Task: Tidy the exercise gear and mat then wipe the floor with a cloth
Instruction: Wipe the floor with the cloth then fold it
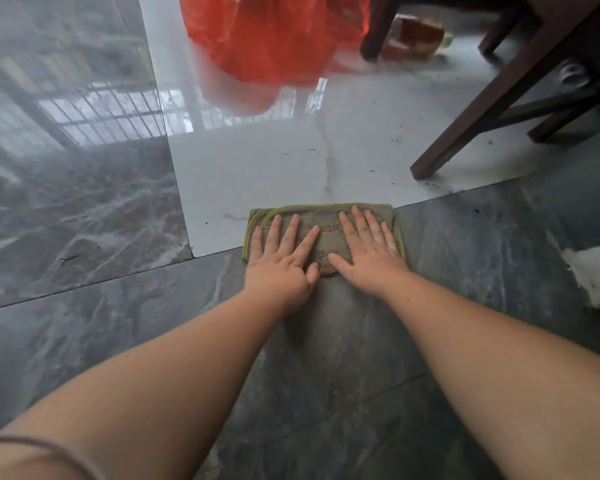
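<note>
Both arms were stretched forward, left hand (280, 252) and right hand (368, 249) flat on the cloth (324, 235) on the floor (465, 254), fingers (293, 232) spread.

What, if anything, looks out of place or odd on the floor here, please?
A bottle lies tipped on its side behind the chair leg, beside the orange bag. Dark specks dot the white tile ahead of the cloth. Both hands press the cloth flat.
</note>
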`<state>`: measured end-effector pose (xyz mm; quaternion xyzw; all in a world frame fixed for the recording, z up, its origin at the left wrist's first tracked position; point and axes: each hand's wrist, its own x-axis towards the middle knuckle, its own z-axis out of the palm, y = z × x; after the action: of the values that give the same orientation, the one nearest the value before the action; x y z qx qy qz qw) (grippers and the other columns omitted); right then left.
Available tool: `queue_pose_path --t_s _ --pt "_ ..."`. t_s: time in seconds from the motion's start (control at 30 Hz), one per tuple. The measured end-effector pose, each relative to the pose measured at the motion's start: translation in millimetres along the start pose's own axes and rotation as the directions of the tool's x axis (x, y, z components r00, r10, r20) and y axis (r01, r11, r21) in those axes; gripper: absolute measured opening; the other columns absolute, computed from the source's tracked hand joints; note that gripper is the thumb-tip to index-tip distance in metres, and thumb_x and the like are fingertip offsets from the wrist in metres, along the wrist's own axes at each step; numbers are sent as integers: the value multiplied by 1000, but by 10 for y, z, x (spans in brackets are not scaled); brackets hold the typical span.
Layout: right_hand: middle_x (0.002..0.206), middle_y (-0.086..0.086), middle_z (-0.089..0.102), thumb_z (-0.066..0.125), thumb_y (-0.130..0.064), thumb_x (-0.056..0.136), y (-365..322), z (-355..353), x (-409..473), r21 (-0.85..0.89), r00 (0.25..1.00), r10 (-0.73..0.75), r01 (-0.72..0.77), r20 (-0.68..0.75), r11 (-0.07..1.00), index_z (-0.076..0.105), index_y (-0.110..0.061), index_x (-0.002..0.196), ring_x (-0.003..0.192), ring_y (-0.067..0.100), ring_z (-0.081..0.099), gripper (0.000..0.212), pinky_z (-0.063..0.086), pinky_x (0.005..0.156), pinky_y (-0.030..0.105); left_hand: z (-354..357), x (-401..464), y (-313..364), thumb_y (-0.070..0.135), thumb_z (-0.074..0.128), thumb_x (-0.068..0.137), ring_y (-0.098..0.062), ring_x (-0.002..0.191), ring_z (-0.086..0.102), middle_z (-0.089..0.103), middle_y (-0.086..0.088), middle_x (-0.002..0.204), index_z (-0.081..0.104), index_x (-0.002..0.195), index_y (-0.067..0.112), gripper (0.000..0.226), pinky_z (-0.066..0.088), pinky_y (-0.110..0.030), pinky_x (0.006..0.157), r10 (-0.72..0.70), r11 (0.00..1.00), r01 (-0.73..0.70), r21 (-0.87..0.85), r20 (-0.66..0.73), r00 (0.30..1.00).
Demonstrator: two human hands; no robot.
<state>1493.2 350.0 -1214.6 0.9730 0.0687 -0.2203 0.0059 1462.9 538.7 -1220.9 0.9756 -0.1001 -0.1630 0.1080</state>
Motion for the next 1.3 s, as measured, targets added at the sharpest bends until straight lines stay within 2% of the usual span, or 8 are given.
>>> queue_pose_path --t_s 0.27,0.5,0.8,0.97,1.3 --pt "162 -2 -27 25 -65 95 -104 16 -172 18 1000 27 -28 12 999 -19 -28 154 148 17 -26 83 -16 120 42 -41 -55 -15 56 15 99 -25 149 -26 -21 3 164 -14 153 42 63 -14 -54 118 18 999 -21 49 60 998" --pt "159 -3 -33 20 -66 96 -205 218 -628 23 998 32 -34 54 999 -24 -29 152 146 16 -31 81 -17 120 42 83 -541 -22 56 13 99 -27 148 -28 -22 1 163 -18 153 41 63 -16 -55 117 55 997 -61 55 93 994" --pt "159 -3 -34 21 -66 95 -336 673 -1643 29 995 48 -51 90 998 -28 -31 149 146 16 -31 81 -17 120 42 402 -1587 164 54 14 100 -29 147 -30 -25 -1 162 -20 152 39 64 -16 -57 116 85 996 -88 12 137 987" --pt "158 -3 -35 7 -72 83 -435 967 -2269 49 992 59 -64 112 997 -32 -33 145 146 16 -31 83 -20 118 39 643 -2214 298 52 15 100 -28 144 -33 -28 0 160 -20 152 38 65 -19 -57 115 69 998 -68 -16 144 987" --pt "161 2 -28 19 -64 86 -984 1469 -3509 79 984 56 -70 167 994 -21 -26 152 149 20 -26 86 -12 121 45 1078 -3655 309 51 23 99 -28 143 -37 -29 1 156 -17 153 39 68 -25 -55 114 2 998 11 -65 210 978"
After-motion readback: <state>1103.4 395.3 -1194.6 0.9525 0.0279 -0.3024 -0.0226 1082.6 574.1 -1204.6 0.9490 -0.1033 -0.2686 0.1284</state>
